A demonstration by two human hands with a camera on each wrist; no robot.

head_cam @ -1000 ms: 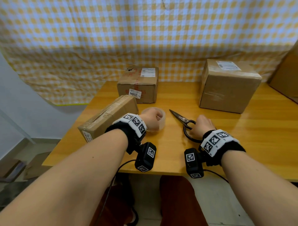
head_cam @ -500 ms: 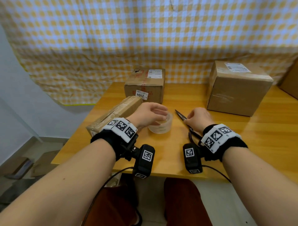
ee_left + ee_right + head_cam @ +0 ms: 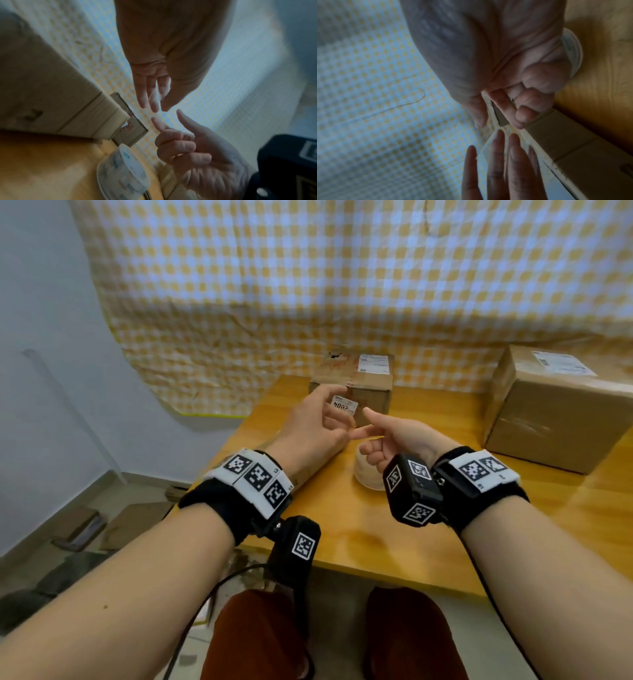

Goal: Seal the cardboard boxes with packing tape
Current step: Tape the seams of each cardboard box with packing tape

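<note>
Both hands hover above the wooden table [image 3: 370, 542], fingertips almost meeting. My left hand [image 3: 342, 407] has straight fingers and grips nothing I can make out. A faint clear film seems to lie by its fingertips [image 3: 498, 136], but I cannot tell what it is. On my right hand [image 3: 361, 422] the index finger and thumb point out and apart, and the other fingers are curled on nothing. The clear tape roll [image 3: 366, 477] lies flat on the table under the right hand, untouched. A long flat cardboard box [image 3: 51, 88] lies below the left hand.
A small labelled box [image 3: 370, 378] stands at the back of the table. A large box [image 3: 548, 419] stands at the right. A checked cloth hangs behind. My right wrist hides the scissors. Cardboard scraps lie on the floor [image 3: 78, 529] at the left.
The left hand let go of the tape roll and rose. The right hand left the scissors, lifted and swung left to meet it. The roll stayed on the table.
</note>
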